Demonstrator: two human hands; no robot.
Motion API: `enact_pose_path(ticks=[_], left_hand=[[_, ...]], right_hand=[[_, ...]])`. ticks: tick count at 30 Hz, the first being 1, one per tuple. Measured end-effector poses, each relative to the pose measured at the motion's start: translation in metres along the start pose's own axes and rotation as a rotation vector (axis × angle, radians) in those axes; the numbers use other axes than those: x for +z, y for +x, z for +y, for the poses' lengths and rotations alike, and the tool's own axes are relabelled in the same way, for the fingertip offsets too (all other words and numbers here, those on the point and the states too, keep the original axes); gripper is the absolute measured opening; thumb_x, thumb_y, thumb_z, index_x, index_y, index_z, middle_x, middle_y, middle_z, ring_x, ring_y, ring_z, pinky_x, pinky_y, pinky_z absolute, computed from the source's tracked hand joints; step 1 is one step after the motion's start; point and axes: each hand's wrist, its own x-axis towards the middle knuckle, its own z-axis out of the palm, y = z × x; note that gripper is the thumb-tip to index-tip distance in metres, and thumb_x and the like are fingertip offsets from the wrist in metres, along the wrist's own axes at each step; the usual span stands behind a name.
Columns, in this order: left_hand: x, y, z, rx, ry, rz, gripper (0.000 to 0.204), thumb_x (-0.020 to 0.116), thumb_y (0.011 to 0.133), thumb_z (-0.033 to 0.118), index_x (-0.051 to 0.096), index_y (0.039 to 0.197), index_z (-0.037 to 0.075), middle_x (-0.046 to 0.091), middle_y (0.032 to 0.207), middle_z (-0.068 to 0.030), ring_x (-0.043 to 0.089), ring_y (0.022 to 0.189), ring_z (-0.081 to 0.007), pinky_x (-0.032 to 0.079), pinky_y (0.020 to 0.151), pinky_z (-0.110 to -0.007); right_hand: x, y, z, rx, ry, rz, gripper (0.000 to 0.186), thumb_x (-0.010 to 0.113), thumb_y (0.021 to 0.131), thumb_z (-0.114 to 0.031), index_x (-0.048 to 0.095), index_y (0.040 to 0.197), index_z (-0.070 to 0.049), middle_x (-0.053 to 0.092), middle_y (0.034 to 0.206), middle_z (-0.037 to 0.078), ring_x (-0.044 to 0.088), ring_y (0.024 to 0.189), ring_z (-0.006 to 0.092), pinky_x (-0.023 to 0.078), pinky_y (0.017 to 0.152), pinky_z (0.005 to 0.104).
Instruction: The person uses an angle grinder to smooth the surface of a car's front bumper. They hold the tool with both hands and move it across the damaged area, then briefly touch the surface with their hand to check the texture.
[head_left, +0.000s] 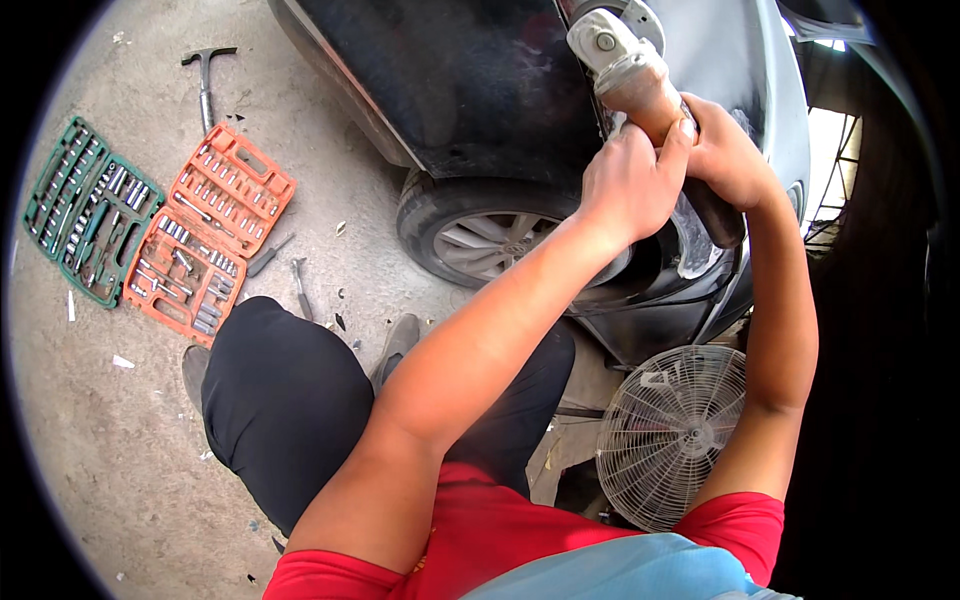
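Both my hands are wrapped round an angle grinder (640, 88), held up against the car (470, 85) above its wheel. My left hand (632, 180) closes on the near side of the tool's body, thumb up. From the other side my right hand (733, 158) grips the same body, next to the left. The grinder's metal head points away from me, its round disc (647, 22) at the body panel. Whether the disc touches the panel I cannot tell. Below my hands, the dark rear end of the grinder sticks out. Whitish scuffed patches mark the bodywork nearby.
A car wheel (490, 243) sits below the panel. A round caged fan (672, 435) stands by my right arm. On the concrete floor at left lie a green socket set (90, 210), an orange socket set (240, 178), a hammer (206, 85) and an adjustable wrench (301, 288).
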Motion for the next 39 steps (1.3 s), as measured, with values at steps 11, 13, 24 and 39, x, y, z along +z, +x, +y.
enact_pose_path(ticks=[11, 13, 24, 39], left_hand=[[0.024, -0.029, -0.002, -0.039, -0.059, -0.010, 0.073, 0.047, 0.108, 0.060, 0.067, 0.110, -0.011, 0.071, 0.101, -0.0387, 0.068, 0.106, -0.0557, 0.053, 0.093, -0.058], [0.031, -0.038, -0.004, -0.093, -0.060, -0.079, 0.074, 0.047, 0.108, 0.061, 0.067, 0.108, -0.010, 0.072, 0.102, -0.0382, 0.068, 0.106, -0.0556, 0.053, 0.093, -0.058], [0.003, -0.006, 0.010, -0.011, -0.175, 0.016, 0.067, 0.049, 0.107, 0.058, 0.069, 0.110, -0.006, 0.075, 0.098, -0.0317, 0.073, 0.099, -0.0483, 0.055, 0.090, -0.052], [0.023, -0.041, -0.002, -0.061, -0.272, 0.020, 0.062, 0.050, 0.108, 0.054, 0.069, 0.110, -0.005, 0.074, 0.096, -0.0313, 0.070, 0.100, -0.0519, 0.053, 0.089, -0.057]], right_hand=[[0.001, -0.026, -0.003, 0.148, -0.096, -0.040, 0.056, 0.083, 0.079, -0.033, 0.066, 0.117, 0.005, 0.072, 0.100, 0.009, 0.063, 0.092, 0.0138, 0.054, 0.087, 0.0343], [0.003, -0.038, -0.001, 0.183, -0.079, -0.039, 0.058, 0.082, 0.078, -0.034, 0.066, 0.117, 0.006, 0.073, 0.100, 0.011, 0.065, 0.091, 0.0150, 0.055, 0.087, 0.0350], [-0.007, -0.001, -0.024, 0.098, -0.189, 0.012, 0.052, 0.079, 0.081, -0.035, 0.064, 0.107, 0.007, 0.070, 0.091, 0.013, 0.064, 0.084, 0.0168, 0.055, 0.081, 0.0371], [0.012, -0.028, -0.051, 0.273, -0.411, 0.011, 0.059, 0.078, 0.082, -0.039, 0.065, 0.112, 0.010, 0.074, 0.096, 0.031, 0.076, 0.097, 0.0447, 0.056, 0.086, 0.0473]])
